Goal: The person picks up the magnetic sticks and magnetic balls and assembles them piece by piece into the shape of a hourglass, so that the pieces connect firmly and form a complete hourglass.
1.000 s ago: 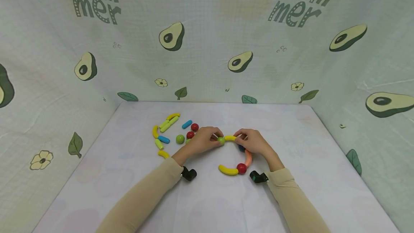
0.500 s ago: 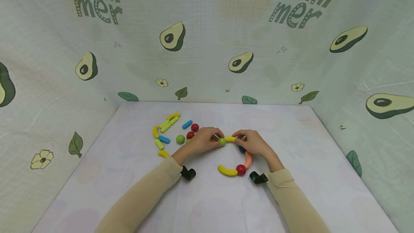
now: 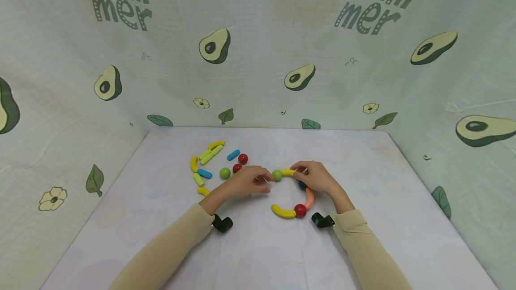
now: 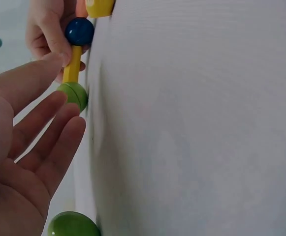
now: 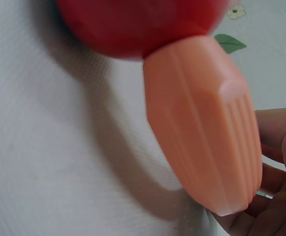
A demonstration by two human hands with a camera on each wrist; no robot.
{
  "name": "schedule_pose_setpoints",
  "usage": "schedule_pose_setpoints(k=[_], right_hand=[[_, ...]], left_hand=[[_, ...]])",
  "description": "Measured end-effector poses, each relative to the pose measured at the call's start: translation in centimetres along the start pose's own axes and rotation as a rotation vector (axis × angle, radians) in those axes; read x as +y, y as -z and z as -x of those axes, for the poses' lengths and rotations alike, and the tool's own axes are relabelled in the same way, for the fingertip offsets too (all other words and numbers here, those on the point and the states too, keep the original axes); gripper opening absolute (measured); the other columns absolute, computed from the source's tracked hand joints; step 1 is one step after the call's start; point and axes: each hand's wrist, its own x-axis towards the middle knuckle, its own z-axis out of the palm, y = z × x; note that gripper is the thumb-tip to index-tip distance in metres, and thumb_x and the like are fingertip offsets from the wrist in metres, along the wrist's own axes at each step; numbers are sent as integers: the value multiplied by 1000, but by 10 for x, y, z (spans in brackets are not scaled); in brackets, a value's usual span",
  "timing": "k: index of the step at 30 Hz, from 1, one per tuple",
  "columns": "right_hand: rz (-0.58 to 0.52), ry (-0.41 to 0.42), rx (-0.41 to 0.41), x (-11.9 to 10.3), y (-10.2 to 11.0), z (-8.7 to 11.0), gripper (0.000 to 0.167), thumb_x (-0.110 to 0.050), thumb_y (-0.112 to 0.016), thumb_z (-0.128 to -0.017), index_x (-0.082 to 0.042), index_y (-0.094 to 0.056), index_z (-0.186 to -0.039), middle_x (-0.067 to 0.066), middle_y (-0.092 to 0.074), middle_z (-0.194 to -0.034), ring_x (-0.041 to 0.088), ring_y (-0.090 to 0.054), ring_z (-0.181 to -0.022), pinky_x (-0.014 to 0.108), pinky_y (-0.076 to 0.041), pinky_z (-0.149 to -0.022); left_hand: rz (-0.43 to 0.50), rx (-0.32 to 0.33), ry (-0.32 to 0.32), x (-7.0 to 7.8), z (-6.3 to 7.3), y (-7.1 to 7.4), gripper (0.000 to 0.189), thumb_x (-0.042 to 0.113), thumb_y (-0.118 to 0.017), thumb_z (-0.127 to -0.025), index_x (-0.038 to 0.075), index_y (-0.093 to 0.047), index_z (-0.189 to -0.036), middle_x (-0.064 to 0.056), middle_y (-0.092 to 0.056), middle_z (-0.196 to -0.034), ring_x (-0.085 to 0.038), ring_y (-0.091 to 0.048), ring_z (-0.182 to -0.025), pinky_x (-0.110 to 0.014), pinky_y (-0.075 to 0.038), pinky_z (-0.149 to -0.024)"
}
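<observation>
With your left hand [image 3: 249, 181] loose-fingered beside the glossy green plastic-looking ball [image 3: 277, 175], just below mid-frame, use your right hand [image 3: 316, 176], pinching the curved yellow plastic-looking piece [image 3: 288, 172] touching it, to steady that join against gaps.

Head view looks forward and down across the table [image 3: 258, 254]. Wrist views, close and tipped sideways, share its green ball [image 3: 277, 175] (left) and red ball [image 3: 300, 211] (right).

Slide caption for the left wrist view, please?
Left hand, fingers open, near a green ball; right hand pinches the yellow piece between it and a blue ball.
</observation>
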Motion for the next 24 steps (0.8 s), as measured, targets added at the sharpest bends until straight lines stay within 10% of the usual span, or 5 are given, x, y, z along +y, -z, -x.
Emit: schedule_pose_setpoints(k=[13, 24], right_hand=[[11, 10, 13, -1, 2, 1, 23, -18, -69, -102, -9, -76, -122, 6, -75, -105, 19, -66, -89, 36, -57, -81], [-4, -3, 6, -1, 1, 1, 23, -18, -69, -103, -10, -76, -123, 7, -74, -106, 18, -65, -88, 34, -56, -79]], left_hand=[[-25, -228, -180, 9, 14, -9, 34, 30, -83, -95, 25, -76, -128, 18, -72, -119, -1, -63, -110, -24, -52, -102], [-126, -265, -161, 11, 7, -16, 20, 26, -79, -99, 31, -79, -118, 24, -69, -110, -1, -57, -105, -25, -48, -100]])
